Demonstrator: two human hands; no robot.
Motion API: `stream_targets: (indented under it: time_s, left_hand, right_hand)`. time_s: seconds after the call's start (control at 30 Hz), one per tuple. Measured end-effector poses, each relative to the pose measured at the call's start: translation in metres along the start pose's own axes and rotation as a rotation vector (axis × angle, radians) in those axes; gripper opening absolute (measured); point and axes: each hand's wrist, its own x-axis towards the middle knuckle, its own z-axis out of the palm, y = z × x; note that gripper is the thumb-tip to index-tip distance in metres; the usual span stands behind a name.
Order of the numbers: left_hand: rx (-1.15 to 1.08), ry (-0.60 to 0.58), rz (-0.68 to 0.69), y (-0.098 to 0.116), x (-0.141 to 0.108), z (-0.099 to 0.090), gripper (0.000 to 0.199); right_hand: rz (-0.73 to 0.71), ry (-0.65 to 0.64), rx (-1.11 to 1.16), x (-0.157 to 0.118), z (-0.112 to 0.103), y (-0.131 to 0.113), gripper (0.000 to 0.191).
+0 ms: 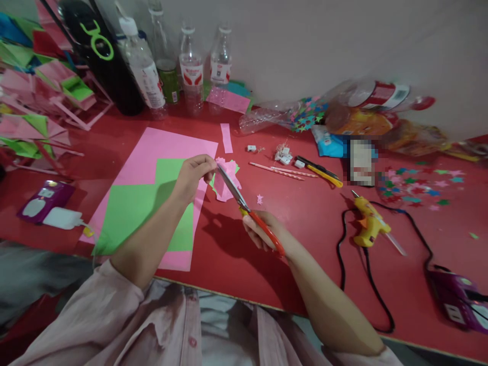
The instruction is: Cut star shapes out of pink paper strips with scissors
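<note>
My right hand (262,230) is closed round the red and yellow handles of a pair of scissors (244,204), whose blades point up and left. At the blade tips, my left hand (197,174) pinches something too small to make out. Beneath the blades lies a small pile of pink paper pieces (227,185) with green edges showing. A little pink star (260,199) rests on the red table (229,249) to the right of the pile. Large green paper (133,213) and pink paper (133,157) lie flat, partly under my left forearm.
Bottles (191,76) and a black flask (102,61) stand at the back left, near folded paper models (57,86). Pencils (282,171), a yellow cutter (324,173), a glue gun (369,221) with a black cord and scattered paper stars (412,185) lie right.
</note>
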Motion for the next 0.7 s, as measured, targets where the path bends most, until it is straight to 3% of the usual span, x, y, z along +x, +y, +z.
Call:
stream_targets:
  time_s: [0.37,0.7]
  left_hand:
    - [0.049,0.025,0.143,-0.0020,0.0013,0.0009,0.010]
    - [-0.047,-0.017,0.113,-0.0050,0.0032,-0.0016,0.006]
  right_hand:
    - [-0.046,-0.089,0.006,0.0018,-0.0043,0.0007,0.052]
    - [-0.059,-0.086,0.004,0.0003,-0.0043,0.0015,0.051]
